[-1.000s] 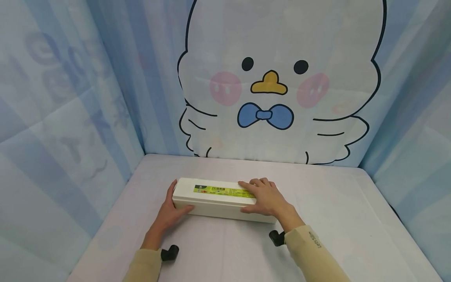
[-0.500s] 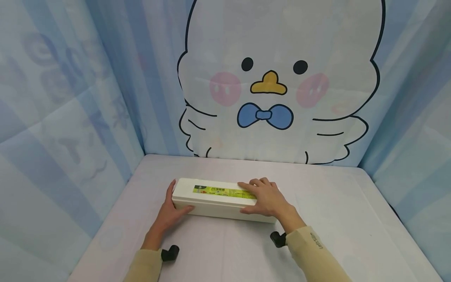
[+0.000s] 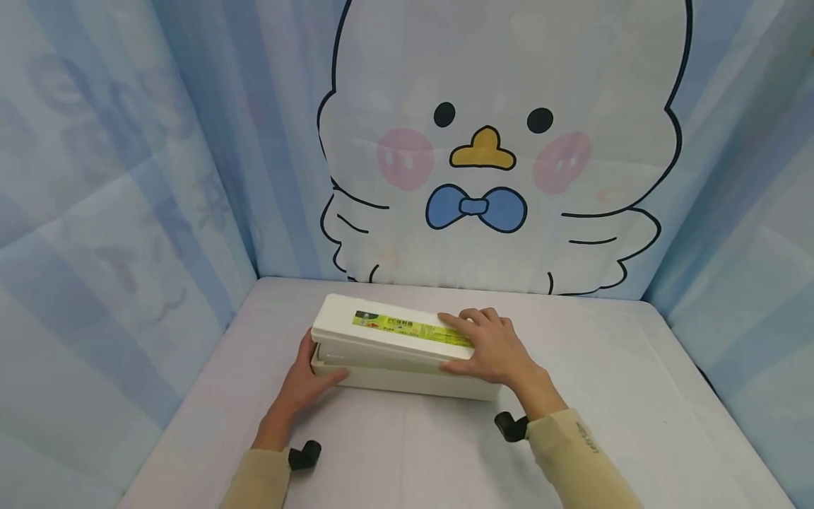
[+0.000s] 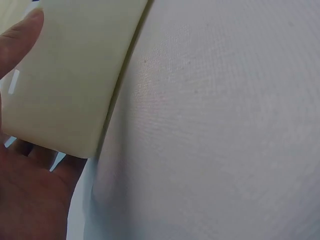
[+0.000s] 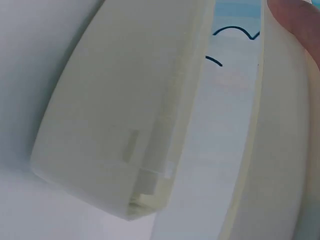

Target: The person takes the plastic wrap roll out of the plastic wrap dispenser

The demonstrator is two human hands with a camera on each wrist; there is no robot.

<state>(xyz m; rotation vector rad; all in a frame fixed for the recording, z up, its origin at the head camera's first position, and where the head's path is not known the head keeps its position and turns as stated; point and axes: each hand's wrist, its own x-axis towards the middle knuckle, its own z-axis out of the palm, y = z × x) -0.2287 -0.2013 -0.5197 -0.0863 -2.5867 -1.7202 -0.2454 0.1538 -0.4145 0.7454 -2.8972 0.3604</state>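
A long white cling film box (image 3: 407,382) lies crosswise on the table, its lid (image 3: 335,316) raised off the base and bearing a yellow-green label (image 3: 410,329). A pale roll (image 3: 356,354) shows in the gap on the left. My left hand (image 3: 307,385) grips the base's left end, thumb on the front wall and fingers round the end. In the left wrist view the thumb (image 4: 21,42) lies on the base's wall (image 4: 75,85). My right hand (image 3: 499,350) holds the lid, thumb at its front edge, fingers over its top. The right wrist view shows the lid (image 5: 280,130) apart from the base (image 5: 110,105).
A white cloth covers the table (image 3: 394,452). Blue and white curtains hang on both sides, and a backdrop (image 3: 483,254) with a cartoon bird stands behind. Black wrist mounts (image 3: 305,456) stick out from the tan sleeves (image 3: 257,481).
The lid has come up from the base, opening a gap along the front. My right hand has risen with it, slightly rightward. The left hand stays at the base's end.
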